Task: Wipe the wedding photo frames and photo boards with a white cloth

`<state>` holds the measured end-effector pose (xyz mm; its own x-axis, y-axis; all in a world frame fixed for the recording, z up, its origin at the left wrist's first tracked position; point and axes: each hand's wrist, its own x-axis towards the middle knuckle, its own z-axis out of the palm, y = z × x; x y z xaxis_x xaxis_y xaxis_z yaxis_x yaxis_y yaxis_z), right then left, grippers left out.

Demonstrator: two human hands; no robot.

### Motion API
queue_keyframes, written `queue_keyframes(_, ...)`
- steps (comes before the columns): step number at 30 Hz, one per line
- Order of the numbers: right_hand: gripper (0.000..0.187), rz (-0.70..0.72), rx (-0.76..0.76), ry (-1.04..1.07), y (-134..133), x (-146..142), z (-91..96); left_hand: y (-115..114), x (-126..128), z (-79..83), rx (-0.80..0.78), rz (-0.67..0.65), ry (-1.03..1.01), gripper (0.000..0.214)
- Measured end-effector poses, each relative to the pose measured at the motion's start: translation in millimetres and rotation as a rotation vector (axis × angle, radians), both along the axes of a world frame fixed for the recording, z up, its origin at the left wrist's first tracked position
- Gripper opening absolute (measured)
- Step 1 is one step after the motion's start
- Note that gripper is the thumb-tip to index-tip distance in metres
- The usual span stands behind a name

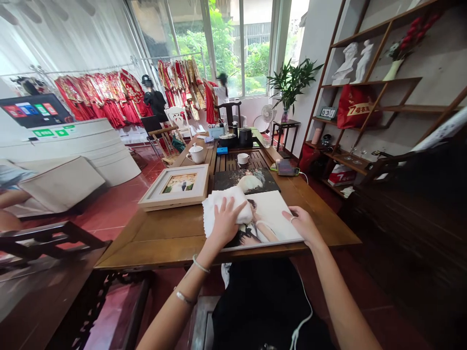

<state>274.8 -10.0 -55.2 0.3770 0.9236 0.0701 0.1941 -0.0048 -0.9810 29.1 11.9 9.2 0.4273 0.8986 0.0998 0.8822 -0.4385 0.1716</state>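
My left hand lies flat with spread fingers on a white cloth, pressing it onto a large photo print at the near edge of the wooden table. My right hand rests open on the print's right near corner, fingers stretched toward the picture. A second, darker photo print lies just behind the first. A framed photo in a pale frame sits to the left of the cloth.
A white teapot, a cup and a black kettle stand farther back on the slatted tea tray. Wooden shelves line the right wall. Two people stand by racks of red garments at the back. A dark wooden chair is at my left.
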Motion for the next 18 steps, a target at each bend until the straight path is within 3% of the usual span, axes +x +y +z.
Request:
queue_keyframes(4,0.033,0.002,0.04,0.083,0,-3,-1.4,-19,17,0.2,-0.012,-0.082,-0.033,0.086)
queue_keyframes(10,0.052,0.038,0.111,0.006,-2,-3,-4.8,-80,32,1.8,-0.084,-0.242,-0.111,0.092)
queue_keyframes(14,0.039,0.059,0.128,-0.233,-3,1,-4.4,-107,19,4.8,-0.129,-0.203,-0.081,0.096)
queue_keyframes(18,0.029,0.075,0.171,-0.448,-3,4,-2.2,-94,4,8.6,-0.079,-0.054,0.011,0.091)
